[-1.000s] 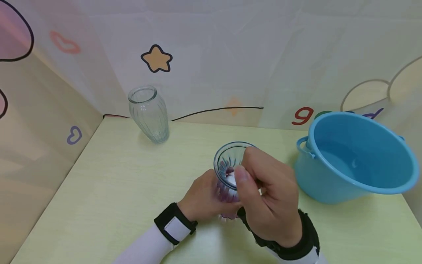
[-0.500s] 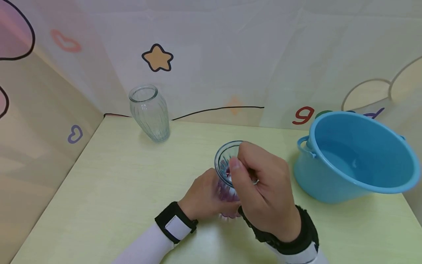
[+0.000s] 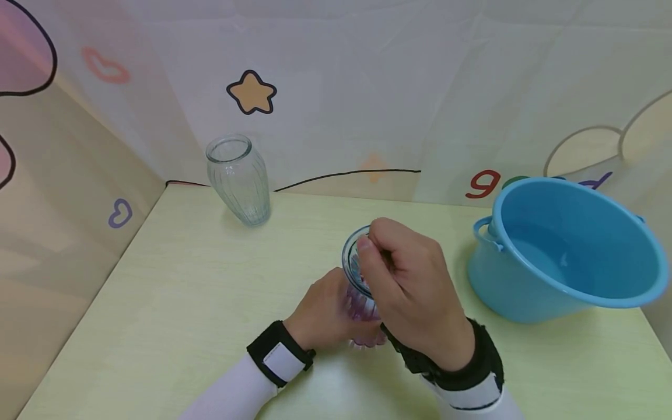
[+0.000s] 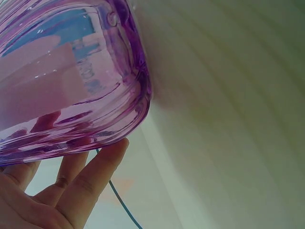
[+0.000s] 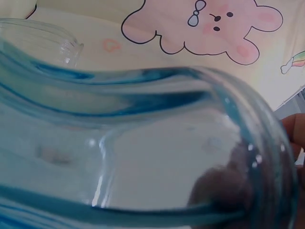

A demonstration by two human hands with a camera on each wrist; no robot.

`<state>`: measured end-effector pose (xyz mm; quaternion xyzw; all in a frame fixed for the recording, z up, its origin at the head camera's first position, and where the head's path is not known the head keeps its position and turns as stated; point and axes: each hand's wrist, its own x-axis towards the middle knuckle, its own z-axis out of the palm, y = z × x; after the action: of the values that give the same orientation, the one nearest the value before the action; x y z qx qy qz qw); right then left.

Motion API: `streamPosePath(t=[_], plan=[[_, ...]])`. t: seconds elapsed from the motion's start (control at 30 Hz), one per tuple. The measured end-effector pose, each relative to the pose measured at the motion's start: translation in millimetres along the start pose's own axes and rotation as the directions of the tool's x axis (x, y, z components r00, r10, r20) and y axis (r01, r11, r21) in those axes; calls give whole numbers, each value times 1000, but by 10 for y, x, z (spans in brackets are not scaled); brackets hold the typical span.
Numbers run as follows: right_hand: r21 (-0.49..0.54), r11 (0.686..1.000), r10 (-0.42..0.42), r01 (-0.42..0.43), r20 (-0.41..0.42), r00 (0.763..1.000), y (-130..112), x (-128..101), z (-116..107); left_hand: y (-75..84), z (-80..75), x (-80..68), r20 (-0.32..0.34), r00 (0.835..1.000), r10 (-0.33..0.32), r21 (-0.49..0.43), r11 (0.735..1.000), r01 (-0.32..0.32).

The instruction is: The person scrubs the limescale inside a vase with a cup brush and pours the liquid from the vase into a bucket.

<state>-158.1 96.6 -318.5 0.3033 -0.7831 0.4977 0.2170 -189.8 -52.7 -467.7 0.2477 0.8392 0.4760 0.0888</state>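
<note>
A ribbed glass vase (image 3: 360,304) with a blue rim and purple body stands on the pale green table (image 3: 184,291). My left hand (image 3: 333,306) grips its body from the left; in the left wrist view my fingers (image 4: 81,186) lie under the purple glass (image 4: 71,86). My right hand (image 3: 375,248) is curled over the vase's mouth, thumb on the rim, fingers reaching inside. In the right wrist view the blue rim (image 5: 143,90) fills the frame and fingertips (image 5: 224,191) show through the glass. Whatever is under the right fingers is hidden.
A clear ribbed glass vase (image 3: 238,181) stands upright at the back left near the wall. A blue plastic basin (image 3: 567,251) with handles sits at the right, close to my right hand. Printed sheets wall in the back and left of the table.
My right hand has slid forward and left along the vase's rim, covering more of the mouth. A small white bit seen under the thumb earlier is hidden now. The left hand has stayed put.
</note>
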Motion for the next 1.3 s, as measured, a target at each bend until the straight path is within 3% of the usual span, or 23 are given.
streamPosePath(t=[0.17, 0.47, 0.73, 1.0, 1.3], plan=[[-21, 999, 45, -44, 59, 997, 31, 6, 9, 2, 6, 7, 15, 1000, 23, -28, 999, -22], [-121, 988, 115, -95, 177, 977, 82, 7, 13, -1, 16, 34, 0, 998, 64, 23, 998, -63], [-186, 977, 149, -106, 234, 961, 69, 7, 5, 12, 22, 22, -25, 999, 25, 62, 998, -23], [-117, 985, 154, -130, 224, 962, 69, 13, 2, 19, 23, 33, -13, 1000, 22, 77, 997, -21], [63, 984, 147, -166, 235, 961, 13, 16, -44, 17, 25, -4, -48, 999, 7, 89, 996, -3]])
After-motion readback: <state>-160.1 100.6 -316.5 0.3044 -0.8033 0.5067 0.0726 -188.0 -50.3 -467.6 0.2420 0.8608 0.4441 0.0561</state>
